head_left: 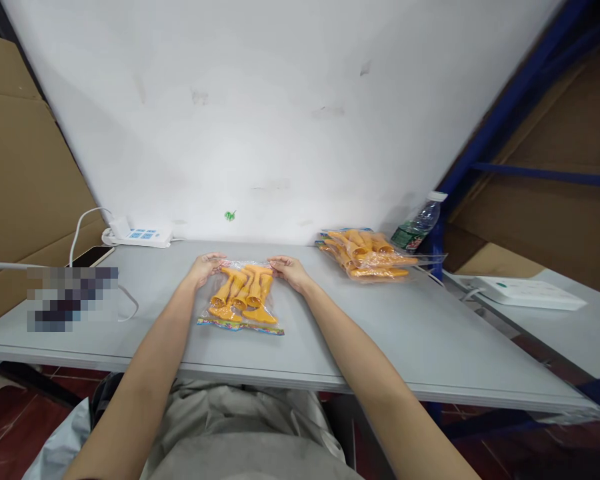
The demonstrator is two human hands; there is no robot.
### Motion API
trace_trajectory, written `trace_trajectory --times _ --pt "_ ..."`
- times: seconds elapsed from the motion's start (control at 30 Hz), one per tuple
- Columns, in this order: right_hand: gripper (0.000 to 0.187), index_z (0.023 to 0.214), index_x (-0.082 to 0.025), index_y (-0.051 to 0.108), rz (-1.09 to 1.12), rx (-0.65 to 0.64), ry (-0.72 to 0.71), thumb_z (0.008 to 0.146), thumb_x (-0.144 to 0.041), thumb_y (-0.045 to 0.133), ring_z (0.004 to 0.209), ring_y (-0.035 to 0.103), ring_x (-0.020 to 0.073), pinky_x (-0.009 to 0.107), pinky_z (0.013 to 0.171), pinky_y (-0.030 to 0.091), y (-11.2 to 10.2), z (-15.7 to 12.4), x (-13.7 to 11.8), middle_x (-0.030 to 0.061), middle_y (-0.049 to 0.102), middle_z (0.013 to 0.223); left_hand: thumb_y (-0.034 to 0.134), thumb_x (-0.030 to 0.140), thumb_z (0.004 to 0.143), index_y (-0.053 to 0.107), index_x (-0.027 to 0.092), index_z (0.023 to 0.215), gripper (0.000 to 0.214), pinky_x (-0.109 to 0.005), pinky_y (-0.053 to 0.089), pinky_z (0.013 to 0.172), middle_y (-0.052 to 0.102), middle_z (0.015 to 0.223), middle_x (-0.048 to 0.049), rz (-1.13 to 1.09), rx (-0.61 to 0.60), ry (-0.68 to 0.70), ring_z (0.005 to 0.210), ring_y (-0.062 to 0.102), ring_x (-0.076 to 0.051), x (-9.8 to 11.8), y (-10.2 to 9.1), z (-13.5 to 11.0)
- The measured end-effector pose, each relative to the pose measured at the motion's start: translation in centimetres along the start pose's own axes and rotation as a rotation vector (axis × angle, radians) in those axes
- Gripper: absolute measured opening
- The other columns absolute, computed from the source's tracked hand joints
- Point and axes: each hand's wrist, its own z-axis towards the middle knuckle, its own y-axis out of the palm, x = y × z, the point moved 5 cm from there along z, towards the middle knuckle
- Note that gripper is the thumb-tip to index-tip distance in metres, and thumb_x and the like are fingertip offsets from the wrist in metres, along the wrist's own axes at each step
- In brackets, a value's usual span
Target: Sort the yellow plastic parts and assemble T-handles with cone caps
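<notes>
A clear plastic bag point(241, 327) lies on the table in front of me, its printed, coloured edge toward me. Inside it are several orange plastic pieces point(253, 297) shaped like boots or feet with hollow openings. My left hand point(206, 268) pinches the bag's far left corner. At the far right corner, the fingers of my right hand point(288, 271) are closed on the plastic. Both fingertips are partly hidden by the hands. Farther right sits a pile of similar filled bags point(370, 257).
A clear bottle point(420, 223) with a green label leans beyond the pile. At the left are a white power strip point(145, 237), a phone point(93, 257), a white cable and a blurred dark patch. A white wall point(280, 133) rises behind the grey table point(325, 360); cardboard point(25, 167) stands left.
</notes>
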Motion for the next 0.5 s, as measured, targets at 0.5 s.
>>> trace_trajectory --times 0.5 --pt "0.008 0.055 -0.019 0.057 -0.292 -0.083 -0.141 0.060 -0.017 0.051 0.058 0.053 0.0106 0.025 0.066 0.046 0.70 -0.12 -0.60 -0.0026 0.059 0.057 0.056 0.004 0.058 0.054 0.014 0.055 0.011 -0.025 0.056 0.055 0.054 0.051 0.0014 0.115 0.077 0.061 0.053 0.058 -0.011 0.37 0.70 -0.94"
